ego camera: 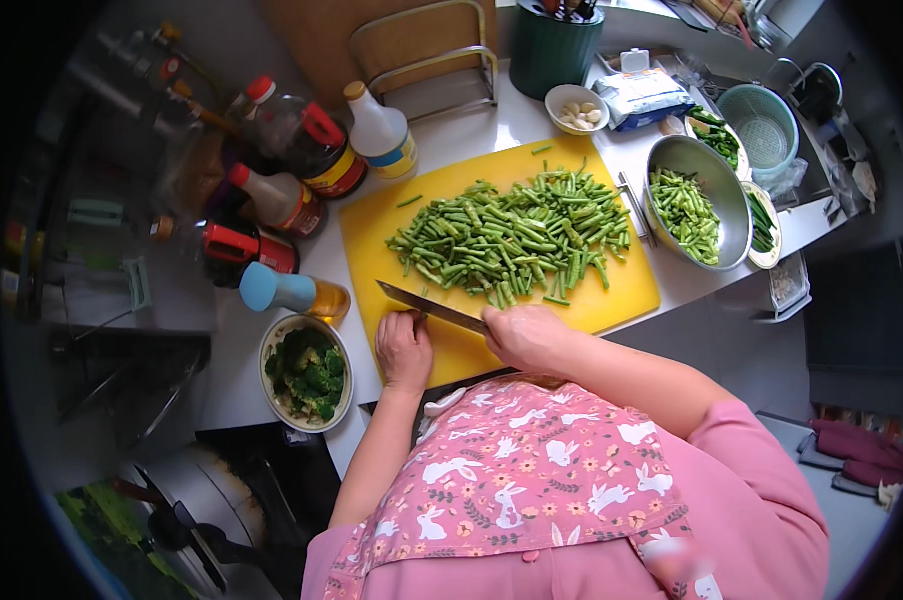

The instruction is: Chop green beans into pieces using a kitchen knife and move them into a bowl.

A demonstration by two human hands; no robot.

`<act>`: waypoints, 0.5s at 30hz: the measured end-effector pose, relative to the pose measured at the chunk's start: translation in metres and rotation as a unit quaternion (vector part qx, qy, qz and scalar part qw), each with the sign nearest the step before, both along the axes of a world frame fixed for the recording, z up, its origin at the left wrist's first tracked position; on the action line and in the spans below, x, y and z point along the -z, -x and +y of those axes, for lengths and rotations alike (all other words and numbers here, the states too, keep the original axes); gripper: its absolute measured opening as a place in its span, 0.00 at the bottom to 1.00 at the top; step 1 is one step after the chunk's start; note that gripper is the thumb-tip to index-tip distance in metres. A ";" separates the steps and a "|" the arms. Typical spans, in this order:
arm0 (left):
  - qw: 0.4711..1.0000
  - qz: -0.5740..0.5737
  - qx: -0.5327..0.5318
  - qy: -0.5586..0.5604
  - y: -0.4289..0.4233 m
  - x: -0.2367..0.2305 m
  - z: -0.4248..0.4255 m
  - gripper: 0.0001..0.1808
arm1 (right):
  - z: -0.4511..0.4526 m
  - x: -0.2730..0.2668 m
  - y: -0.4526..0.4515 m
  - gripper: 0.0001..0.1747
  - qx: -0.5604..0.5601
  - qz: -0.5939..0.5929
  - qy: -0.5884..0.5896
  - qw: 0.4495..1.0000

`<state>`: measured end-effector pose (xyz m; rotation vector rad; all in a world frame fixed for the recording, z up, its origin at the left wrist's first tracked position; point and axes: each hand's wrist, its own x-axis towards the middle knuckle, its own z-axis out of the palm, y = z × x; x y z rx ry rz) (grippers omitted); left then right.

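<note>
A wide heap of cut green beans lies on the yellow cutting board. My right hand grips a kitchen knife, its blade pointing left across the board's near part. Just below the blade, my left hand rests on the board with bent fingers beside a small green piece; whether the fingers hold it, I cannot tell. A bowl of broccoli stands left of the board. To the right, a steel bowl holds more cut green pieces.
Sauce bottles, a white bottle and an oil bottle with a blue top stand at the left. Behind the board are a bowl of garlic cloves and a wipes pack. Plates of green peppers and a colander stand right.
</note>
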<state>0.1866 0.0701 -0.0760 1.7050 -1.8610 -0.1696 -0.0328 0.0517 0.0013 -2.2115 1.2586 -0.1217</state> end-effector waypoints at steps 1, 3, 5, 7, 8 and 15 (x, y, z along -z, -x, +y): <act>1.000 -0.014 0.007 -0.009 0.002 -0.002 0.000 0.05 | -0.003 -0.001 -0.002 0.10 0.002 0.010 -0.011 1.000; 1.000 0.000 0.014 -0.026 0.005 -0.004 0.002 0.05 | -0.008 0.003 0.001 0.11 0.020 0.001 0.003 1.000; 0.997 0.052 0.018 -0.054 0.009 -0.003 0.002 0.07 | -0.013 0.001 0.013 0.12 0.070 -0.018 0.004 0.997; 0.993 0.096 0.011 -0.073 0.020 -0.007 -0.007 0.08 | -0.015 -0.007 0.038 0.13 0.122 -0.052 0.034 0.991; 0.986 0.139 0.000 -0.091 0.026 -0.011 -0.011 0.10 | -0.017 -0.020 0.052 0.11 0.153 -0.068 0.044 0.985; 0.994 0.000 0.081 0.076 0.058 -0.024 -0.016 0.13 | 0.000 -0.054 0.142 0.08 0.288 -0.101 0.090 0.948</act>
